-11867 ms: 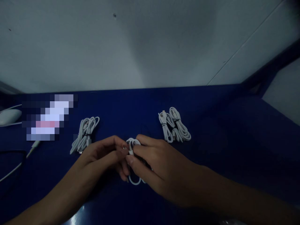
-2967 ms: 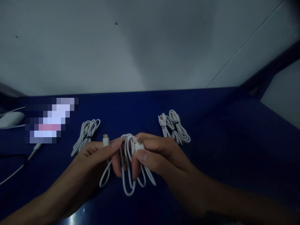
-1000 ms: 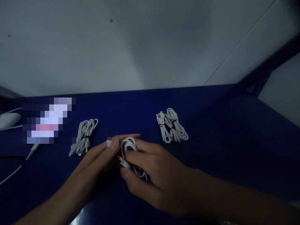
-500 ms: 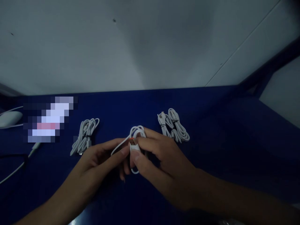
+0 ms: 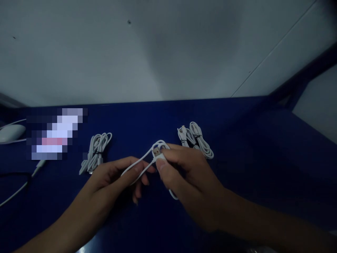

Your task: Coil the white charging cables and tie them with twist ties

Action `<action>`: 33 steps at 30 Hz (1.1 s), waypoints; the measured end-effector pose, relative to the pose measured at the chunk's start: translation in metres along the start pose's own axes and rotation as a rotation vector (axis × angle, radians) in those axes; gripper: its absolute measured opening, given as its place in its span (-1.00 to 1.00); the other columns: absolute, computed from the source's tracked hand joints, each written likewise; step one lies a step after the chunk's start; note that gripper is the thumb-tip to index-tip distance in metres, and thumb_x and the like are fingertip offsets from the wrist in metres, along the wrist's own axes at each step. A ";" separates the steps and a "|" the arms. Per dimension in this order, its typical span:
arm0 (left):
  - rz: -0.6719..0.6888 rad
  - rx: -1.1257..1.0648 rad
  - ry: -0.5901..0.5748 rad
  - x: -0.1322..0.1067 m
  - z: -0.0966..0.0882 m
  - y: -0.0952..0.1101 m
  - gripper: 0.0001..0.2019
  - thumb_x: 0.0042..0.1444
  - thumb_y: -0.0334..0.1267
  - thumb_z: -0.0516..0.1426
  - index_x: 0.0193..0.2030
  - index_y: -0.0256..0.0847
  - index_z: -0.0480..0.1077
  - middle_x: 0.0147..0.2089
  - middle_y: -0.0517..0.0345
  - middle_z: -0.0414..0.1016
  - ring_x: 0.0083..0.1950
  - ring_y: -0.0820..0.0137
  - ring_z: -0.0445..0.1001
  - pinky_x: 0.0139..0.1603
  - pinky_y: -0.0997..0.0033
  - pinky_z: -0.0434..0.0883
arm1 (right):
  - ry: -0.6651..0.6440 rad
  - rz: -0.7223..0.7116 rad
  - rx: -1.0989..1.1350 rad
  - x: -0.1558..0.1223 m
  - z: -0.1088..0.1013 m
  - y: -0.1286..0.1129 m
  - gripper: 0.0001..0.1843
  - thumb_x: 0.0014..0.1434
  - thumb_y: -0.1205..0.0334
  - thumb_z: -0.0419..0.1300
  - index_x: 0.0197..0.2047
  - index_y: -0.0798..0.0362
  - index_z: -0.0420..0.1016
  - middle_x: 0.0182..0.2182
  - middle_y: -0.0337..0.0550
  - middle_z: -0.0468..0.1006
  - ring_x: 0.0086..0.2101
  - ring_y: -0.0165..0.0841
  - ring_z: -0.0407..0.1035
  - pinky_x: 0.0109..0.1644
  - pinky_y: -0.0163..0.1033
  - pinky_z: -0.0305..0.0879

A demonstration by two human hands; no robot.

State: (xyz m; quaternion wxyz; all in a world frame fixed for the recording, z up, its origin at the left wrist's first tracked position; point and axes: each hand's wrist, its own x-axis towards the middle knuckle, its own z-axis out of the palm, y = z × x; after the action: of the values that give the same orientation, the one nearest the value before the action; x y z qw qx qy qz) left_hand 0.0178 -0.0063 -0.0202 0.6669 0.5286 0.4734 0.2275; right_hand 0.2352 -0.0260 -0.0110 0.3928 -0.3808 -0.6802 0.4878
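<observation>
A white USB cable [image 5: 142, 164] is held between both hands above the blue table [image 5: 237, 147]. My right hand [image 5: 188, 175] pinches its USB plug and gathered loops near the plug end. My left hand [image 5: 116, 177] pinches a length of the same cable, which runs taut from its fingers up to the plug. A loop of the cable hangs below my right hand. A tied white cable bundle [image 5: 95, 151] lies left of my left hand. A pile of tied white bundles [image 5: 196, 140] lies just beyond my right hand.
A white mouse [image 5: 10, 133] sits at the far left edge, beside a blurred-out patch [image 5: 56, 135]. A thin white cord and a dark cord [image 5: 15, 189] trail across the table's left side. A grey wall [image 5: 158, 52] rises behind the table.
My right hand has shifted right and up with the plug, and my left hand now pulls a stretch of cable out from the coil. The lying bundles have not moved.
</observation>
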 end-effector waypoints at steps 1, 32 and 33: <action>0.010 -0.004 -0.009 0.000 0.000 0.001 -0.59 0.47 0.07 0.26 -0.36 -0.12 0.59 -0.42 0.20 0.51 -0.41 0.40 0.37 -0.40 0.46 0.32 | 0.008 0.000 0.034 0.001 0.000 0.000 -0.55 0.55 0.38 0.04 -0.34 0.01 0.62 -0.29 -0.28 0.72 -0.25 -0.38 0.52 -0.07 -0.15 0.42; -0.091 -0.245 -0.395 -0.009 -0.007 0.005 -0.67 0.50 0.05 0.27 -0.20 -0.07 0.74 -0.56 0.31 0.25 -0.52 0.47 0.19 -0.44 0.50 0.29 | -0.031 0.202 0.683 0.008 -0.012 0.016 -0.41 0.55 0.04 0.11 -0.56 -0.02 0.27 -0.59 -0.32 0.31 -0.56 -0.43 0.14 -0.40 -0.23 0.12; -0.106 -0.217 -0.388 -0.009 -0.006 0.006 -0.67 0.50 0.05 0.27 -0.18 -0.08 0.74 -0.54 0.30 0.28 -0.50 0.47 0.21 -0.42 0.50 0.30 | -0.036 0.213 0.681 0.008 -0.011 0.017 -0.41 0.55 0.02 0.10 -0.56 -0.02 0.27 -0.59 -0.32 0.31 -0.56 -0.43 0.13 -0.42 -0.24 0.11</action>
State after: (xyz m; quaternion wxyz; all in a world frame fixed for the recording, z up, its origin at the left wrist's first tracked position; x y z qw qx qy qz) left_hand 0.0095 -0.0084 -0.0111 0.8094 0.4620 0.3360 0.1361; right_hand 0.2442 -0.0112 -0.0233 0.4319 -0.2882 -0.4421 0.7314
